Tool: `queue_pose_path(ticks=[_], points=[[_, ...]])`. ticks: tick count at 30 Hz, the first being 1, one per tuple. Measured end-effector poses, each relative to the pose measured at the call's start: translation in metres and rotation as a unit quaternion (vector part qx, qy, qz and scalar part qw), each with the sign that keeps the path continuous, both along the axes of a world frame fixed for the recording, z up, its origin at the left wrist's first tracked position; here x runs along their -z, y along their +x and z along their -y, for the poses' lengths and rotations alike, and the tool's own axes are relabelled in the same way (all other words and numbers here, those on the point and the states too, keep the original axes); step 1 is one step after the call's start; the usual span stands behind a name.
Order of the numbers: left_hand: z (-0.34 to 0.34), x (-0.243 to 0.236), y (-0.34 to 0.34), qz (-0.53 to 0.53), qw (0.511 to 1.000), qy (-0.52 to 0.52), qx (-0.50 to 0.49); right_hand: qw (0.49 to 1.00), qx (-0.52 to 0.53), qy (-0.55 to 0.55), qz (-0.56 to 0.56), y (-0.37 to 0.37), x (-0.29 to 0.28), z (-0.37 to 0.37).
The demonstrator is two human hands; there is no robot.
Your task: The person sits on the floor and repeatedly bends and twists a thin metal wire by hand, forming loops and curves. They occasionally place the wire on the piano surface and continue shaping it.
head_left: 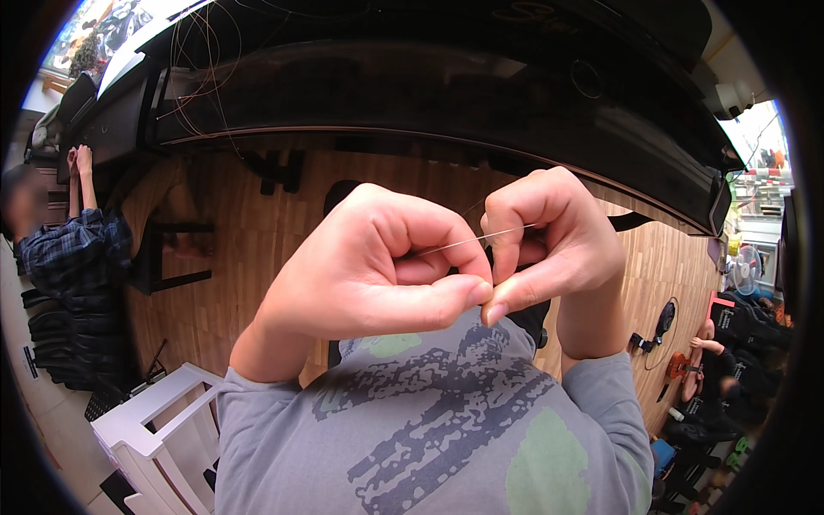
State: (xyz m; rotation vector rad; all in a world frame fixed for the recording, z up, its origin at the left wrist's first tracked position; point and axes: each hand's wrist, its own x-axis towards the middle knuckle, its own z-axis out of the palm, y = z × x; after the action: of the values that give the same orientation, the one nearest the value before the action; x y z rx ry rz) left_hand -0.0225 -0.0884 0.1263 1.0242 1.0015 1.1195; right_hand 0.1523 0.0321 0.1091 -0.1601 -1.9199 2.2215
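Note:
In front of my chest, both hands meet with their fingertips pressed together. My left hand (pixel 369 270) is closed, thumb against the curled index finger. Opposite it, my right hand (pixel 562 249) is also closed in a pinch, its thumb tip touching the left one. A thin, pale wire (pixel 481 238) crosses from the left fingers to the right, lying over the left index finger. The ends of this wire are hidden in the curled fingers.
Ahead stretches a glossy black tabletop (pixel 386 94) with loose loops of thin wire (pixel 209 64) at its left. Another person (pixel 64 236) in a checked shirt sits at the far left. A white wooden frame (pixel 163 421) stands lower left; a dark object with a cable (pixel 665 318) lies on the floor at right.

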Motion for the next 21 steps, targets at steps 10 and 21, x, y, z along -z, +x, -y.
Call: queue_pose_path(ticks=[10, 21], points=[[0.002, 0.004, -0.005, 0.048, 0.999, 0.013, 0.003, 0.998, 0.064, 0.027, 0.004, 0.003, -0.005, 0.007], [-0.001, 0.013, -0.004, 0.01, 0.999, 0.045, -0.012, 0.995, 0.091, 0.039, 0.003, 0.006, -0.007, 0.009]])
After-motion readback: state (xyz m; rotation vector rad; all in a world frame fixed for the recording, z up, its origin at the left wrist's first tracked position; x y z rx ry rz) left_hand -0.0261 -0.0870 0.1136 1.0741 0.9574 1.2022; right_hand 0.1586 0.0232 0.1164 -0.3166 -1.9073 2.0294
